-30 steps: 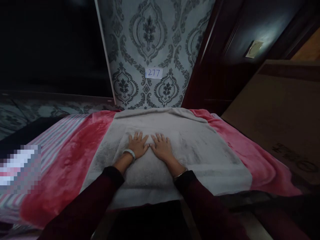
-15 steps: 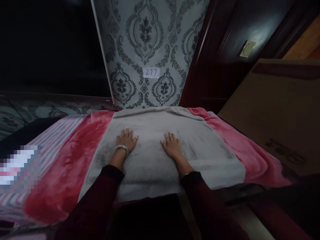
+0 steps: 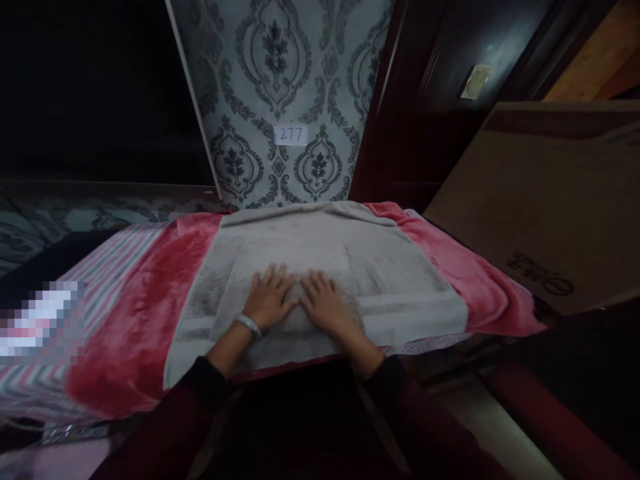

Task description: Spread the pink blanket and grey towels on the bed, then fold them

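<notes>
A light grey plush towel lies spread over a red fleece blanket, its far edge slightly rumpled. My left hand, with a bracelet at the wrist, rests palm down on the middle of the towel, fingers outstretched. Close beside it, my right hand also lies flat on the towel with its fingers stretched forward. The two thumbs nearly meet. Darker brushed patches show in the towel's pile around both hands. Neither hand grips anything.
Striped cloth sticks out from under the blanket on the left. A large cardboard box stands at the right. Behind are a dark screen, patterned wallpaper with a paper label reading 277, and a dark door frame.
Both hands have slid closer together and nearer to me over the towel, staying flat. The towel's pile shows new brushed marks, and the camera view has shifted slightly.
</notes>
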